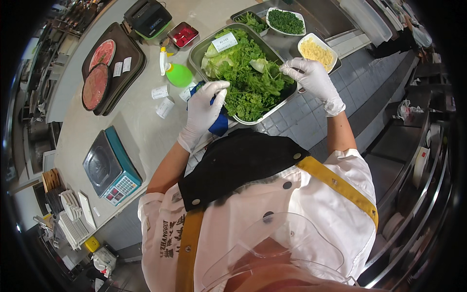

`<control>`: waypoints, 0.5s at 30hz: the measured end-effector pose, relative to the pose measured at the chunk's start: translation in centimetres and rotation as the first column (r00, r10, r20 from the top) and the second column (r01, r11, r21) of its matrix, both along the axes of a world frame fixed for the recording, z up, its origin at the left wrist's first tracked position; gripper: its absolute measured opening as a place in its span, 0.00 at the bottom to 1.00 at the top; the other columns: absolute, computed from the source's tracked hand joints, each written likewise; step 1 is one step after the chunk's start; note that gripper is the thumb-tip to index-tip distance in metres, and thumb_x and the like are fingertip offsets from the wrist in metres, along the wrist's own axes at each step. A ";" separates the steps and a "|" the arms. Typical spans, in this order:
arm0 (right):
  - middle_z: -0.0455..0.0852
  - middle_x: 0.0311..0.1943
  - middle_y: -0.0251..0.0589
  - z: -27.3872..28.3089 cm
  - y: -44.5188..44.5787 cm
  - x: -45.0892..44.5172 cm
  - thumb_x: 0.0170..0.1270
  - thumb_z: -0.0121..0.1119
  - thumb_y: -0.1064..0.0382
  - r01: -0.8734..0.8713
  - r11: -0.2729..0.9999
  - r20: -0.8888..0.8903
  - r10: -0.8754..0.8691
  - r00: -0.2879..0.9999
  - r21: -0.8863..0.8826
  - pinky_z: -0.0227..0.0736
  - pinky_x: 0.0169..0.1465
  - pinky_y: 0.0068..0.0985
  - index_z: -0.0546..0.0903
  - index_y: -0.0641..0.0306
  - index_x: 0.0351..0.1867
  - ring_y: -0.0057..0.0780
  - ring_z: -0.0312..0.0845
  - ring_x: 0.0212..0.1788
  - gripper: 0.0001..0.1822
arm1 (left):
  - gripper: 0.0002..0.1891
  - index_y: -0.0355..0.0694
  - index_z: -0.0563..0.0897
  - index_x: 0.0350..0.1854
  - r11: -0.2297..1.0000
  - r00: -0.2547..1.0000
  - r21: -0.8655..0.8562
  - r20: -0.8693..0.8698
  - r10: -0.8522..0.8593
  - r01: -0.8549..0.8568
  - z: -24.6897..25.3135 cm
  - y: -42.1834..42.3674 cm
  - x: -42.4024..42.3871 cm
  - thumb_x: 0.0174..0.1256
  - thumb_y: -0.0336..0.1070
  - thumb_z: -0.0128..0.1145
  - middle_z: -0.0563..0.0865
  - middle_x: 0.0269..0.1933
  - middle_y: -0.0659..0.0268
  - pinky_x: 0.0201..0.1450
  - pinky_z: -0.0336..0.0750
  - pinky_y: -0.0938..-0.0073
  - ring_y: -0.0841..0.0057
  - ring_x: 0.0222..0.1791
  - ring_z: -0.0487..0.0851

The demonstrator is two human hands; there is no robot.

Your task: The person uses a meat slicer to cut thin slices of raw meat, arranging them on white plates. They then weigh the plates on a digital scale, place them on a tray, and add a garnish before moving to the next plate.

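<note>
A deep metal tray [268,116] holds leafy greens [251,78], with lettuce towards its far left end and a white printed slip [224,42] lying on top. My left hand [207,106], in a white glove, is at the tray's left side, thumb and forefinger close together by the leaves; whether something thin is between them cannot be told. Over the tray's right rim, my gloved right hand [310,78] has its fingertips at a leafy sprig. Just right of it stands a white bowl of yellow minced food [317,53]. A blue cloth [220,125] lies beneath my left hand.
Left of the tray are a green spray bottle [178,75], loose slips [165,108], a label printer [147,18] and a dish of red pieces [183,35]. Plates of sliced meat [95,87] rest on stacked brown trays [136,69]. A digital scale [112,166] stands nearer. Chopped greens [286,22] are beyond.
</note>
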State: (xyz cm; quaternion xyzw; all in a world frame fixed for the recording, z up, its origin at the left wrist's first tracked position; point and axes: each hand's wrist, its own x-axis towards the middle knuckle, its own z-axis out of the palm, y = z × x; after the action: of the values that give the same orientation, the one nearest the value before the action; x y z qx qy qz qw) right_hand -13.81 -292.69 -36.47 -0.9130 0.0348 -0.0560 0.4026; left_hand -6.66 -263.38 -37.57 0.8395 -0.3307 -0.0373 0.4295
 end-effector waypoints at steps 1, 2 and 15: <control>0.88 0.35 0.40 -0.6 -0.1 0.4 0.63 0.63 0.53 -0.032 0.999 0.055 0.034 0.998 -0.040 0.77 0.43 0.29 0.86 0.58 0.40 0.38 0.83 0.37 0.12 | 0.09 0.42 0.83 0.46 1.000 0.999 -0.024 0.032 -0.003 0.004 0.5 -0.6 0.3 0.66 0.34 0.56 0.86 0.43 0.63 0.46 0.77 0.73 0.66 0.42 0.85; 0.87 0.35 0.40 -1.1 -0.1 0.6 0.63 0.63 0.53 -0.062 0.995 0.109 0.071 0.992 -0.081 0.77 0.43 0.29 0.86 0.58 0.39 0.38 0.83 0.37 0.12 | 0.10 0.42 0.84 0.47 0.999 0.997 -0.044 0.077 -0.025 0.029 0.6 -1.3 0.6 0.65 0.35 0.57 0.86 0.45 0.64 0.47 0.77 0.72 0.67 0.43 0.85; 0.88 0.35 0.38 -1.5 -1.1 0.4 0.65 0.62 0.57 0.132 0.991 0.236 -0.122 0.964 -0.027 0.77 0.41 0.25 0.86 0.58 0.40 0.31 0.83 0.35 0.10 | 0.15 0.48 0.86 0.46 0.799 0.836 0.562 0.316 -0.449 0.217 -7.9 -5.4 4.1 0.54 0.38 0.62 0.80 0.60 0.69 0.67 0.63 0.65 0.68 0.63 0.73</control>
State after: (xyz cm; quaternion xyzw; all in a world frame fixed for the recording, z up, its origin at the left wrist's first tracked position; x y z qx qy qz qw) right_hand -13.42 -293.77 -37.99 -0.9043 0.0444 -0.1893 0.3801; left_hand -2.54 -268.80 -45.50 0.8347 -0.5421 -0.0115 0.0965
